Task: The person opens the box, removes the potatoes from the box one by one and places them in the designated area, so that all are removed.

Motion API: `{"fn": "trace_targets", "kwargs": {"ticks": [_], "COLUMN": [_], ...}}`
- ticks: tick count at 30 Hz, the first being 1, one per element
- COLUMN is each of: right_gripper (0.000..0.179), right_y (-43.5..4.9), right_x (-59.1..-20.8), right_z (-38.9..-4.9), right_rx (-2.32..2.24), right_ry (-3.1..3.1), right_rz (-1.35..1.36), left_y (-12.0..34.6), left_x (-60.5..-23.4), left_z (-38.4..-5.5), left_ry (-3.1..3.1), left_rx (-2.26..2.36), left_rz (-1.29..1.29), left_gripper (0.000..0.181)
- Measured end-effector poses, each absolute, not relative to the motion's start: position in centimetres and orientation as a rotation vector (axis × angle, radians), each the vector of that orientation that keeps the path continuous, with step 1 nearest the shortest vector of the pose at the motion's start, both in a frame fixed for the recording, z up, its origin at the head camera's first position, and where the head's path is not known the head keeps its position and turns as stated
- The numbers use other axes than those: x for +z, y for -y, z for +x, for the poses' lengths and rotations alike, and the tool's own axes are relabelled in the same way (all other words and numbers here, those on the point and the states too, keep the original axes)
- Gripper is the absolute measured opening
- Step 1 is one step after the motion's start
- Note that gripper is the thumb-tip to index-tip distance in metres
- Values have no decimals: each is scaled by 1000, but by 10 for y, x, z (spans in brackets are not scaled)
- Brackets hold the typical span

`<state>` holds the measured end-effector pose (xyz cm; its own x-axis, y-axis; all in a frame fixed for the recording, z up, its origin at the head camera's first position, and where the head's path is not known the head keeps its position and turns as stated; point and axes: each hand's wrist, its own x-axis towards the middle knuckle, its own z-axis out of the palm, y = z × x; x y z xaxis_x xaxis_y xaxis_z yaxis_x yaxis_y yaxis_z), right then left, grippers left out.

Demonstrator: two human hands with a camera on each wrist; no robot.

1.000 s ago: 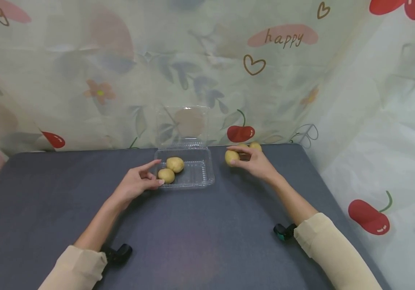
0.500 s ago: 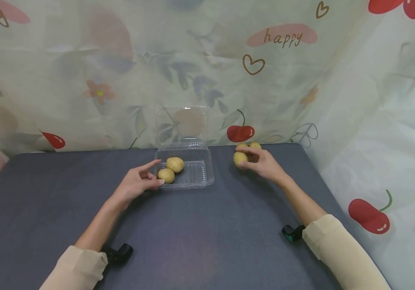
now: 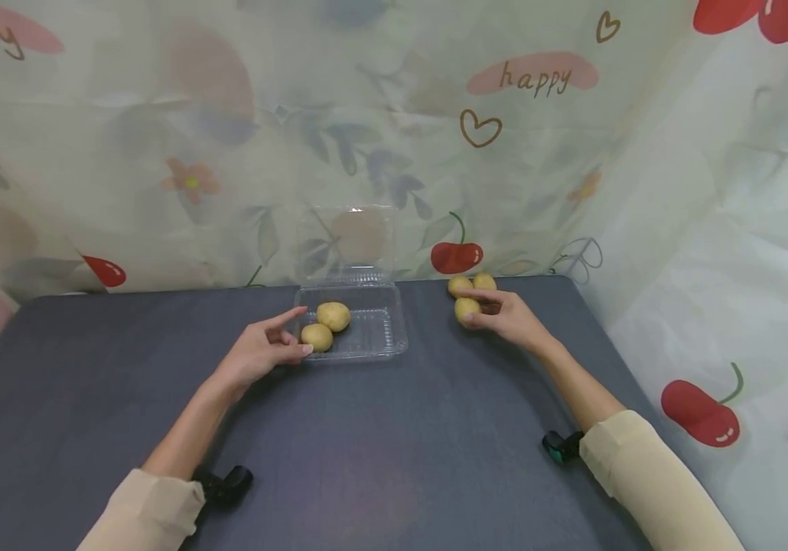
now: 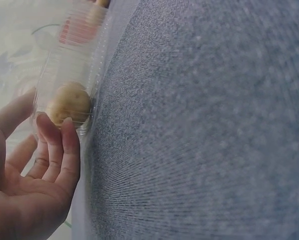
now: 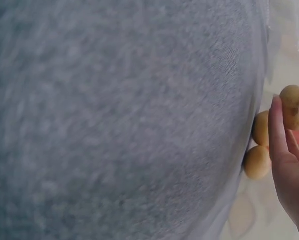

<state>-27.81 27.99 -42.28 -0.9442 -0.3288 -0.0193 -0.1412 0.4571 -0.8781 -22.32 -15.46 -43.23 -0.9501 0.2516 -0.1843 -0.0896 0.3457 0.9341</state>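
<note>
My left hand (image 3: 256, 348) holds the left side of an open clear plastic container (image 3: 373, 354), index finger and thumb spread along its edge. Two small round potatoes lie in the container's left half, one potato (image 3: 333, 316) behind the other potato (image 3: 317, 337). To the right of the container, my right hand (image 3: 507, 317) pinches a third potato (image 3: 467, 311) between thumb and fingers. Just behind it, two more potatoes, a left one (image 3: 459, 285) and a right one (image 3: 484, 281), sit side by side near the table's back edge.
The container's hinged clear lid (image 3: 346, 237) stands upright against the printed curtain (image 3: 229, 153) behind the table. Dark grey cloth covers the table (image 3: 366, 444). A thin looped wire or cord (image 3: 580, 256) shows near the back right corner.
My right hand has moved right, carrying the pinched potato away from the container towards the pair at the back. My left hand has stayed in place.
</note>
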Motion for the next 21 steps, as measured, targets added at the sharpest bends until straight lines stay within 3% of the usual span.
{"fn": "trace_targets", "kwargs": {"ticks": [21], "right_gripper": [48], "right_y": [-292], "right_x": [-434], "right_z": [-284], "right_rx": [-1268], "right_ry": [-2761], "right_rz": [-336], "left_y": [155], "left_x": [-435], "left_z": [-226], "left_ry": [-2290], "left_rx": [1639], "left_rz": [146], "left_gripper": [78]}}
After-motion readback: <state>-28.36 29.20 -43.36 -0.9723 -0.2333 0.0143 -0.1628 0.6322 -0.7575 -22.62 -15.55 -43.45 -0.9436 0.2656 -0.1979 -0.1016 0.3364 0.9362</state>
